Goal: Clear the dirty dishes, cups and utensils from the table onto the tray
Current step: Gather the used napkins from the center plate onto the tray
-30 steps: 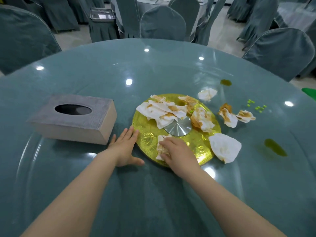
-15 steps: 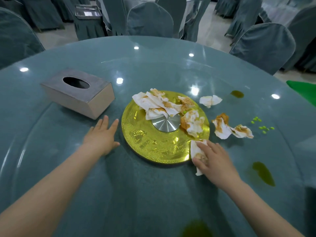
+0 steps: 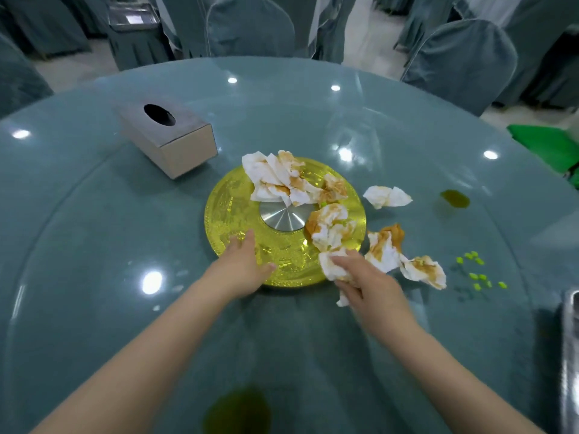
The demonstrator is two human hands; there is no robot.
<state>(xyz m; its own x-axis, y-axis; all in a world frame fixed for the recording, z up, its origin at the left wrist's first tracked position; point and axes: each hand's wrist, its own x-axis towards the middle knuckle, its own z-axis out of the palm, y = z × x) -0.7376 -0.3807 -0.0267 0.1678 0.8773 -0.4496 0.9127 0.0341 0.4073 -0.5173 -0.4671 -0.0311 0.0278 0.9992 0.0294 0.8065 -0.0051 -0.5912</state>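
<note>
**A:** Where are your hands right now?

**B:** Your left hand (image 3: 242, 267) lies flat, fingers straight, on the near-left rim of the gold turntable disc (image 3: 232, 214) at the centre of the glass table (image 3: 94, 245). It holds nothing. Your right hand (image 3: 360, 277) has its fingers curled round a stained white tissue (image 3: 332, 264) at the disc's near-right edge; a corner of the tissue sticks out beneath your palm.

**A:** And the rest of the mess?

**B:** A heap of soiled tissues (image 3: 275, 180) sits on the far side of the disc, just behind its silver hub (image 3: 283, 216). Another crumpled tissue (image 3: 330, 227) lies on the disc to the right of the hub, touching the one you grip. Off the disc, to your right, two more brown-stained tissues (image 3: 404, 258) lie on the glass, and a cleaner wad (image 3: 387, 197) sits further back. Beyond those you have green bits of food (image 3: 477, 274) scattered about, an olive sauce spill (image 3: 454, 198) at far right and a larger spill (image 3: 236, 411) close to you between your forearms.

**A:** Anything on your left?

**B:** A grey tissue box (image 3: 169, 139), well apart from your left hand. At your far right edge a shiny metal rim (image 3: 571, 355) shows; I cannot tell what it is.
</note>
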